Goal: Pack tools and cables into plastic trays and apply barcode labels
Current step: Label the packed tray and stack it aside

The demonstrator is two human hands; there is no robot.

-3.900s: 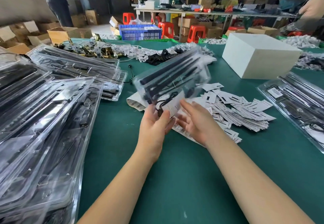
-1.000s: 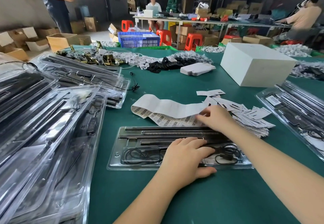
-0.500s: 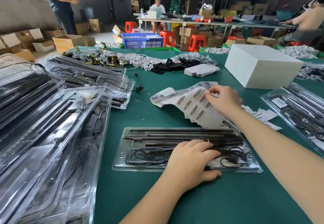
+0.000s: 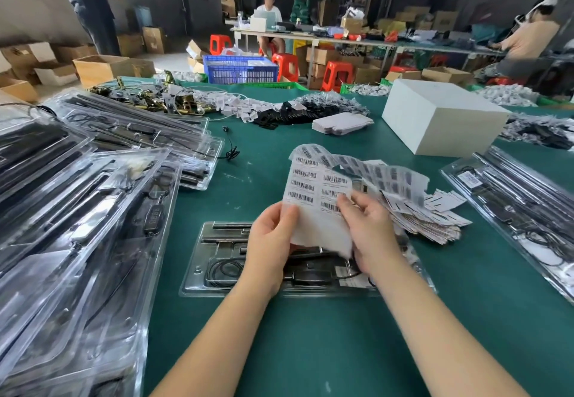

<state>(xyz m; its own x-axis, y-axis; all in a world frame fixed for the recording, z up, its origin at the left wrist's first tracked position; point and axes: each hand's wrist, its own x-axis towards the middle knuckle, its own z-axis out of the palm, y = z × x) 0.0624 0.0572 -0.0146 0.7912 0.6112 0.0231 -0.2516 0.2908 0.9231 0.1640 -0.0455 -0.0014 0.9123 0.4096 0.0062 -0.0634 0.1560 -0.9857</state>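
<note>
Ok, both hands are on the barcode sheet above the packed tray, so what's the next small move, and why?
Probably peel one label off. The left hand grips the barcode sheet at its lower edge, and the right hand has its thumb on a label. The packed tray lies directly below, and I can't see a barcode label on it.

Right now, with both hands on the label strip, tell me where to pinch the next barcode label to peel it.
Pinch the lowest right-column barcode label at its outer corner, coming from the right with the right hand. It borders the bare backing below, and the left hand grips the label strip at its left edge, bracing that pull.
</note>
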